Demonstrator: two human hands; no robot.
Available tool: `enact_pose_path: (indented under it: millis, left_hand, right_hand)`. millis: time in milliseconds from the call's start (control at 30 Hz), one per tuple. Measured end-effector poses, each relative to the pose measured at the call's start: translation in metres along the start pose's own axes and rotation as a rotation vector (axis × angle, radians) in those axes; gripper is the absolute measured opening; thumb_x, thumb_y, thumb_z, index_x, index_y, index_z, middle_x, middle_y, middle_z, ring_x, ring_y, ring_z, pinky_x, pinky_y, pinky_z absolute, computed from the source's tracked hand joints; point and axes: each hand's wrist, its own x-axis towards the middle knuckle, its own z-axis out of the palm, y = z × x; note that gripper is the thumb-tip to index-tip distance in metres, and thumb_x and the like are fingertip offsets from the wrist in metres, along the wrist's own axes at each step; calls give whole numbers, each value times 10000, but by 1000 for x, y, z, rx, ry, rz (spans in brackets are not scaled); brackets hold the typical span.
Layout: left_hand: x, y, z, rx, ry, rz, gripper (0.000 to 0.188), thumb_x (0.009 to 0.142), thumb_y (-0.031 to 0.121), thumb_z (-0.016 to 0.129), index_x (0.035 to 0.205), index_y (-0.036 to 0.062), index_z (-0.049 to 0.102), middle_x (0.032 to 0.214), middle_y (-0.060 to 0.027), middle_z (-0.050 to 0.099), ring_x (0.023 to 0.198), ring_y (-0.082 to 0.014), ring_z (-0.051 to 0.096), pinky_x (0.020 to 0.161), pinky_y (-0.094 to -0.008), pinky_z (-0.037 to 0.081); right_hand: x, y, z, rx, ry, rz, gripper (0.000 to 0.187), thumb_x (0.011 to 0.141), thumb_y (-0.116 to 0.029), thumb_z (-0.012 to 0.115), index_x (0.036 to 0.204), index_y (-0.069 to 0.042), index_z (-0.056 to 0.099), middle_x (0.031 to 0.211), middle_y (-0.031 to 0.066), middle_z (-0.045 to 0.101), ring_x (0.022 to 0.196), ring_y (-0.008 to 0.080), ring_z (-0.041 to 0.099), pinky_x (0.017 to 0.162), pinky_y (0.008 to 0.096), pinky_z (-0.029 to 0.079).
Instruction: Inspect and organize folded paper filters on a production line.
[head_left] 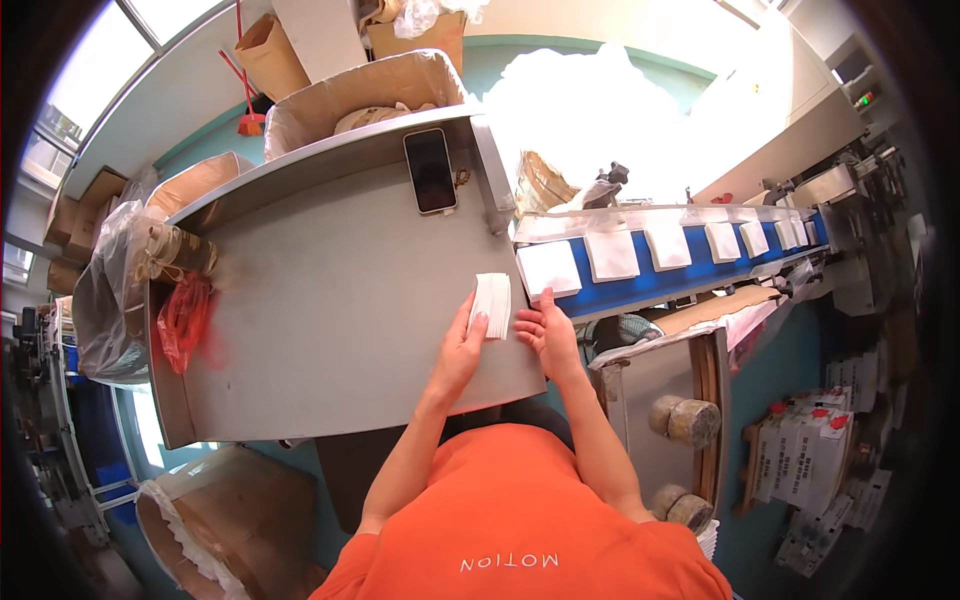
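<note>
"So, where's the white stack (491, 300)?"
"Near the desk's (330, 300) right edge, grasped by the left hand (462, 345), its long axis pointing away from the body."
"And the right hand (552, 338)?"
"Seemingly unburdened, fingers parted. It's nearer the white bundle (548, 268) ahead of its fingertips, at the left end of the blue belt (642, 252); I can't tell whether they touch."
"How does the stack look?"
"Narrow, layered, lined lengthwise; that bundle looks broader, flatter."

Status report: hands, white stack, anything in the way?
Left hand holds white stack. Right hand empty, partly open, by blue belt's near end. Phone on table, clear of both hands.
</note>
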Motion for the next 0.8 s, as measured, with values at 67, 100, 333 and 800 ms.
enact_pose_path:
  millis: [67,100,333,800]
  left_hand:
    - [-1,-3,4,28,-79,52,569,1008,197,522,1505,27,302,1436,-132,465,1283,-214,471,1065,-314,378]
    - [-1,-6,4,32,-87,53,569,1008,197,522,1505,27,302,1436,-132,465,1283,-214,471,1065,-314,378]
    - [8,1,-9,12,-89,20,497,1015,187,527,1468,69,359,1295,-60,551,1118,-150,565,888,-285,504]
    - [48,2,-109,1381,-379,893,517,920,32,507,1433,45,442,1517,-225,342,1405,-439,300,1136,-503,274]
  right_hand:
    - [-10,11,24,-338,-65,-217,597,930,-543,601,1156,8,560,1027,104,636,877,158,618,766,274,501]
    - [-13,14,37,-567,-69,-376,523,961,-473,593,1158,11,576,1022,89,650,896,159,611,793,281,495]
    - [-6,17,36,225,-260,99,334,961,-264,616,1195,-27,589,1028,39,650,891,109,617,764,262,498]
    - [30,41,61,179,317,-205,356,928,-296,633,1115,-3,558,955,133,689,798,207,680,695,367,539]
